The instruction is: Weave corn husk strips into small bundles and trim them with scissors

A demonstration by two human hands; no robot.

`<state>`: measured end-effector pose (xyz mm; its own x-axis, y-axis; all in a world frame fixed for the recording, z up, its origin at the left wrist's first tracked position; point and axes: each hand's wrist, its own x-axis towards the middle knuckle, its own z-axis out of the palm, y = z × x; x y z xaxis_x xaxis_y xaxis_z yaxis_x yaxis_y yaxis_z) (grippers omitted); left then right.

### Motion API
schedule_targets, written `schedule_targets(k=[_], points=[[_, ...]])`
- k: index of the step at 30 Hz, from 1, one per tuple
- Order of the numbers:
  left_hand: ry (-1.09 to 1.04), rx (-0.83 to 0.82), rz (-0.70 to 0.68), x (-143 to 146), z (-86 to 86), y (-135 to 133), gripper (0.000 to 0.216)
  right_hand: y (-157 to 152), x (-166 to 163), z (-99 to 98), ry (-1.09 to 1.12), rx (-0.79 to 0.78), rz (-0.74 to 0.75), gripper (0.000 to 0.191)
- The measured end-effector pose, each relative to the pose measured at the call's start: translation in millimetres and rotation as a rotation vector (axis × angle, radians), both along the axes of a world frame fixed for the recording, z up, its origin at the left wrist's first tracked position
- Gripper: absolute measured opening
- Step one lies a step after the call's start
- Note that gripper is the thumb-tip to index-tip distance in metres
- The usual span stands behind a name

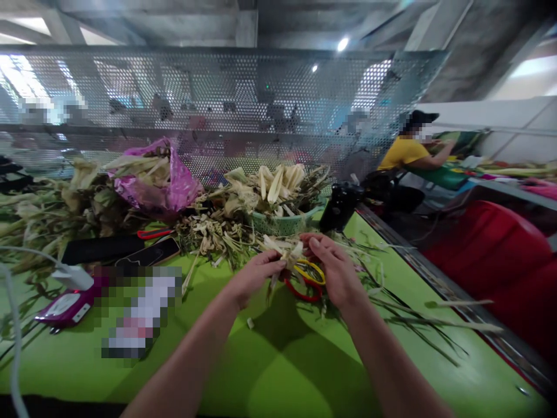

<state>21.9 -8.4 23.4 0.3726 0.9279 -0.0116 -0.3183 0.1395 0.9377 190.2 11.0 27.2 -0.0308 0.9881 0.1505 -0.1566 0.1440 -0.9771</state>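
Observation:
My left hand point(260, 273) pinches a small bundle of pale dried corn husk point(287, 253) between thumb and fingers, above the green table. Close on its right, my right hand point(333, 267) has thumb and fingertips drawn together at the husk's edge; what they hold, if anything, is too small to make out. Between and below the hands lies a pair of scissors with one yellow and one red handle loop point(310, 281); the blades are hidden. Behind the hands, a light green basket point(285, 223) carries a heap of husk pieces point(278, 183).
Husk scraps point(217, 232) and a pink plastic bag point(167, 186) of husks lie at the back left. A phone point(150, 253), a purple device point(67, 307) and a black bottle point(338, 206) stand around. Long stalks point(444, 322) lie right. A person in yellow point(404, 152) sits beyond a red chair point(500, 249).

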Motion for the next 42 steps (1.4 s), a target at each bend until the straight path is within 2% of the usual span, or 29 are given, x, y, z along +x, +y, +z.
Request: schedule_targets(k=[3, 5, 12, 18, 22, 25, 28, 31, 34, 38, 42], points=[[-0.039, -0.002, 0.019, -2, -0.5, 1, 0.024, -5, -5, 1.2, 0.011, -0.098, 0.123, 0.028], [-0.028, -0.024, 0.024, -2, -2.9, 1, 0.025, -8, -10, 1.3, 0.017, -0.113, 0.153, 0.025], [0.017, -0.045, 0.082, 3, -3.4, 0, 0.029, -8, -13, -2.4, -0.066, -0.053, 0.061, 0.026], [0.007, 0.001, 0.006, 5, -0.9, -1, 0.029, -6, -12, -7.2, -0.077, 0.023, -0.038, 0.027], [0.05, 0.051, -0.035, 6, -4.3, 0, 0.031, -5, -12, -8.8, -0.009, -0.011, -0.076, 0.029], [0.069, 0.051, -0.021, 4, -5.0, 0, 0.032, -4, -11, -7.1, 0.011, -0.038, -0.051, 0.028], [0.08, 0.004, 0.083, 2, -5.5, 2, 0.033, -3, -8, -3.2, -0.071, 0.015, -0.042, 0.027], [0.022, -0.046, 0.167, 0, -9.1, 6, 0.033, -4, -7, -0.1, -0.243, 0.075, -0.002, 0.028], [-0.047, -0.055, 0.185, -1, -13.4, 9, 0.033, -7, -8, -0.2, -0.449, 0.122, 0.077, 0.03], [-0.109, -0.124, 0.208, -1, -11.4, 8, 0.027, -7, -10, -2.7, -0.619, 0.215, 0.034, 0.024], [-0.197, -0.223, 0.226, 1, -6.4, 8, 0.02, -6, -10, -4.9, -0.688, 0.239, 0.025, 0.026]])
